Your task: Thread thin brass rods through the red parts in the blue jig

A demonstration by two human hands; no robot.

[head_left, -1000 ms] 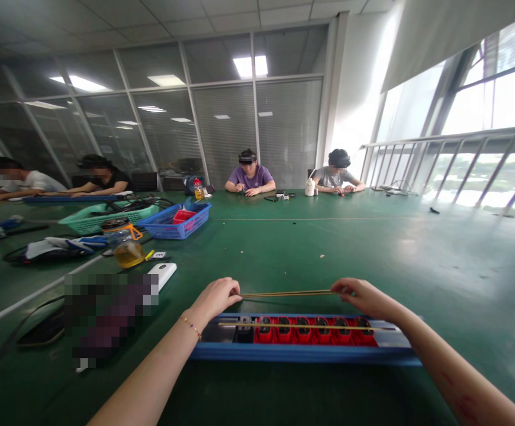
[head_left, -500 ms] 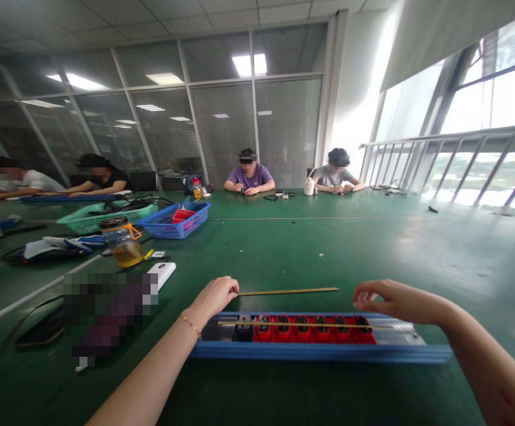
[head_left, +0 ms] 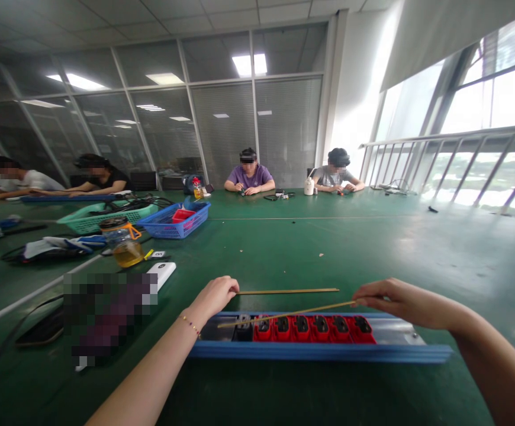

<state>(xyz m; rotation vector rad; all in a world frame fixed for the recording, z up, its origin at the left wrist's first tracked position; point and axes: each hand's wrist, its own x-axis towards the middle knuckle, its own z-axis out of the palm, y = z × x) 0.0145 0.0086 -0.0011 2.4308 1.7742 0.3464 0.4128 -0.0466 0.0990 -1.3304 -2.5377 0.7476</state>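
In front of me lies a long blue power-strip housing (head_left: 319,353) with a row of several red socket modules (head_left: 301,328) and a black module (head_left: 244,327) at its left. My left hand (head_left: 217,296) is closed at the left end of a thin brass strip (head_left: 288,291), which extends rightward behind the housing. A second brass strip (head_left: 284,313) slants over the modules. Pinched by my right hand (head_left: 386,297), its right end is raised, while its left end is low by the black module. The right fingertips are partly hidden.
To the left are a white-ended blurred object (head_left: 164,274), a phone (head_left: 39,331), a jar of yellow liquid (head_left: 128,251) and a cable. Beyond stand a blue basket (head_left: 173,228) and a green basket (head_left: 86,222). Several people sit around the green table (head_left: 257,248).
My right hand has closed on the second brass strip and lifted its right end off the modules, so it now slants. My left hand has stayed in place.
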